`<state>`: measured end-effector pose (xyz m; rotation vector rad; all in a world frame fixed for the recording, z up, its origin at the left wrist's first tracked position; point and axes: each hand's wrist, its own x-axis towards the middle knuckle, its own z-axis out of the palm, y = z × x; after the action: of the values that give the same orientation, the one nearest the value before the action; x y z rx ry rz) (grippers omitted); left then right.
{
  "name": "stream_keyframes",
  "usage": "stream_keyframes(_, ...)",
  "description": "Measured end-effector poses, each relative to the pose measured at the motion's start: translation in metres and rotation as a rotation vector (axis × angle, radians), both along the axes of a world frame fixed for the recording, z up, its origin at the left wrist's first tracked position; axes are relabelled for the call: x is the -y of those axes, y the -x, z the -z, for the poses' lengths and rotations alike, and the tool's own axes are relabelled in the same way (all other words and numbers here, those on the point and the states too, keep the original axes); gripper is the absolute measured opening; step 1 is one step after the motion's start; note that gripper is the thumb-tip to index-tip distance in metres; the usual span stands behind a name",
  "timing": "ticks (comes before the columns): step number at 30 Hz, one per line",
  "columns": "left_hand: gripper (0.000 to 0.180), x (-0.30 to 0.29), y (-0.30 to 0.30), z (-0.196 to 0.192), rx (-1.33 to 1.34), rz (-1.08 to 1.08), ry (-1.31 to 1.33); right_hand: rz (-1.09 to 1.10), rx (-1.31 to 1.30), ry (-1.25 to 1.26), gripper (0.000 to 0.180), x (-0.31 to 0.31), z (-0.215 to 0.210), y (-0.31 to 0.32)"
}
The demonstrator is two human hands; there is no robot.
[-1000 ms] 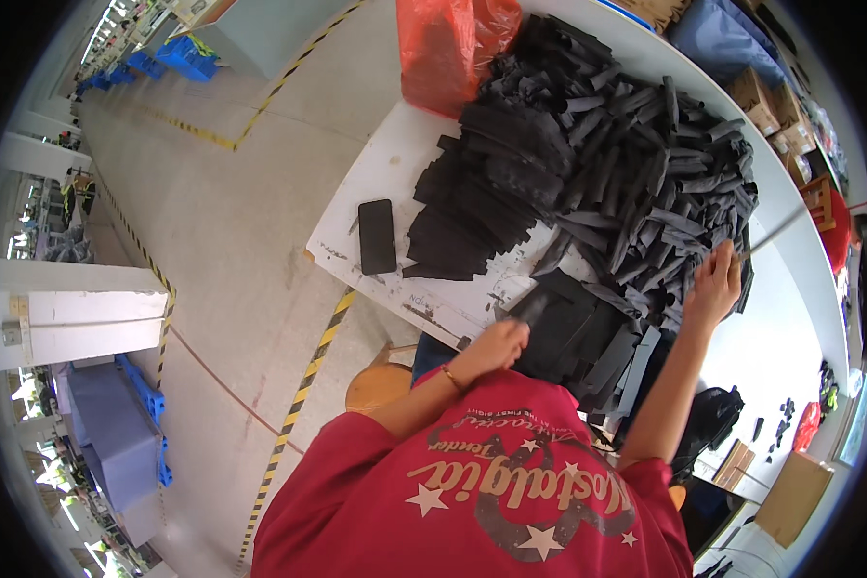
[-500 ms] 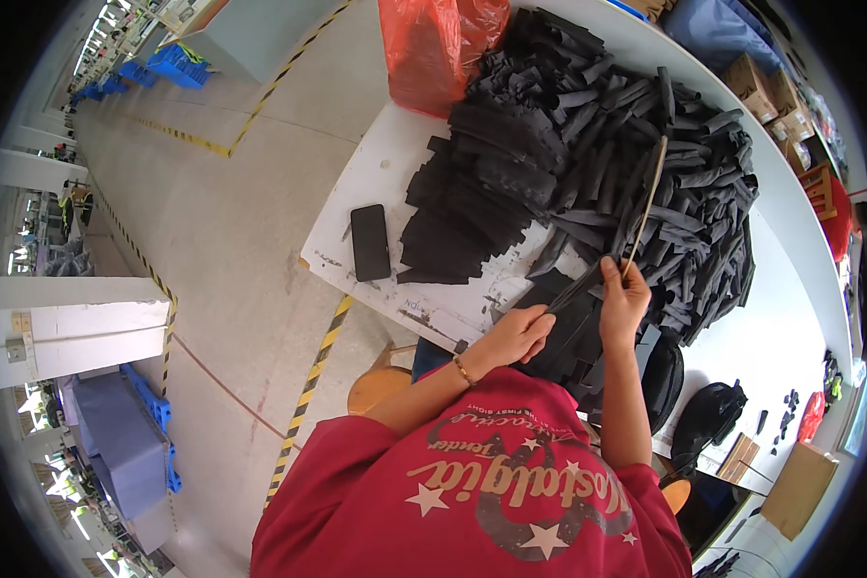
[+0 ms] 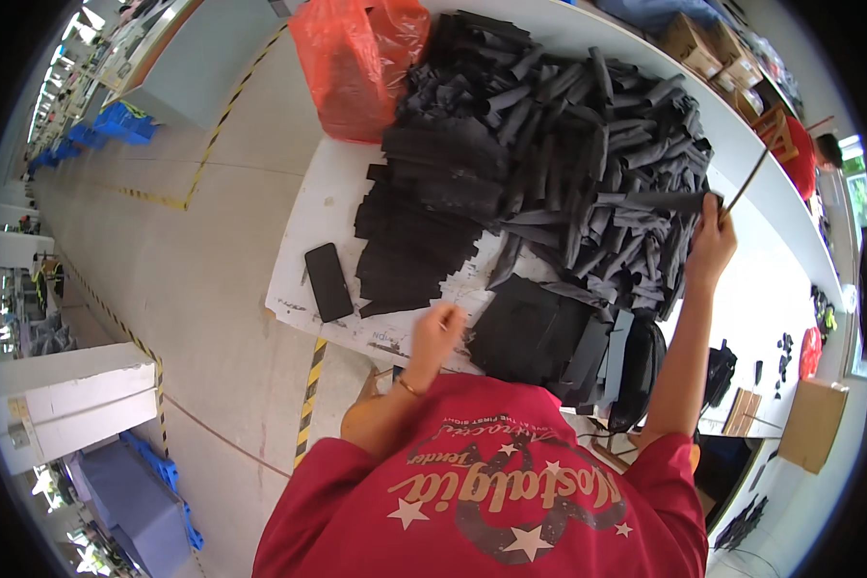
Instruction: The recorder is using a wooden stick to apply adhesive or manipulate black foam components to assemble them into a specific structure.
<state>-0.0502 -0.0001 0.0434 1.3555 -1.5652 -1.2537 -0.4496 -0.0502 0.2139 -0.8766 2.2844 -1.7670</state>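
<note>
My right hand (image 3: 711, 246) is raised at the right edge of a big heap of black fabric strips (image 3: 588, 164). It grips a thin stick (image 3: 749, 178) that points up and away to the right. A narrow black strip (image 3: 667, 200) reaches leftward from its fingertips over the heap. My left hand (image 3: 438, 334) hovers over the near table edge with its fingers curled in, slightly blurred; whether anything is inside is hidden. It is nearest to the fanned stack of flat black strips (image 3: 405, 270) and some flat dark sheets (image 3: 530, 332).
On the white table (image 3: 299, 217) lie a black phone (image 3: 328, 281), left, and a red plastic bag (image 3: 356, 77), far left. A pale raised panel (image 3: 636, 48) borders the far side. Near the right front are a black bag (image 3: 639, 376) and a cardboard box (image 3: 812, 424).
My hands have parted: the right swung out to the right with the stick and a strip, and the left drew back left, off the strip. The view has shifted too.
</note>
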Motion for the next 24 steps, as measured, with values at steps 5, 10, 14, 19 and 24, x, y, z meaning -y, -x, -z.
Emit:
stream_keyframes(5, 0.019, 0.078, -0.030, 0.006, 0.416, 0.022, 0.524, 0.032, -0.449, -0.220, 0.042, -0.003, 0.017, 0.046)
stream_keyframes(10, 0.034, 0.110, -0.042, 0.030, 0.604, 0.270, 0.584, -0.420, -0.219, -0.496, 0.027, -0.044, 0.075, -0.053)
stream_keyframes(14, 0.029, 0.118, -0.042, 0.029, 0.631, 0.335, 0.601, -0.659, -0.284, -0.499, 0.016, -0.077, 0.099, -0.107)
stream_keyframes(19, 0.017, 0.124, -0.050, 0.036, 0.675, 0.395, 0.704, -0.736, -0.342, -0.497, 0.013, -0.089, 0.106, -0.122)
stream_keyframes(24, 0.011, 0.131, -0.051, 0.028, 0.612, 0.319, 0.718, -0.879, -0.627, -0.404, 0.011, -0.090, 0.106, -0.134)
